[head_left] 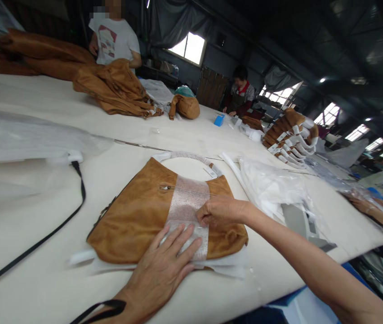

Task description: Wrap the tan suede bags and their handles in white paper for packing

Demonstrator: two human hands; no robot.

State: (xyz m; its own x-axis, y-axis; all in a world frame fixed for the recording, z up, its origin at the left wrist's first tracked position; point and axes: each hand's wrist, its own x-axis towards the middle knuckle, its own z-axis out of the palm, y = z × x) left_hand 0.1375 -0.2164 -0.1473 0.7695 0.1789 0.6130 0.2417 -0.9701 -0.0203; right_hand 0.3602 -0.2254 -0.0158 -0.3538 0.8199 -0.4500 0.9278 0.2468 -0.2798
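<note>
A brown handbag (134, 216) lies flat on the white table before me, with a band of translucent foam wrap (190, 193) around its middle. My left hand (164, 265) rests on the lower part of the wrap, fingers spread and flat. On the wrap's right side, my right hand (220, 210) is closed with curled fingers; what they pinch, if anything, is hidden. A zipper pull (167, 187) shows left of the band. Above the bag curves its wrapped handle (191, 155), with a white tag (209, 171) near its right end. White sheeting (228, 266) sticks out beneath the bag.
Clear plastic bags (269, 184) and a grey piece (299, 220) lie to the right. Plastic film (26, 135) and a black strap (66, 220) lie left. Brown bags (113, 90) and a row of wrapped bags (289, 135) stand farther back. Co-workers, including a person (115, 40), surround the table.
</note>
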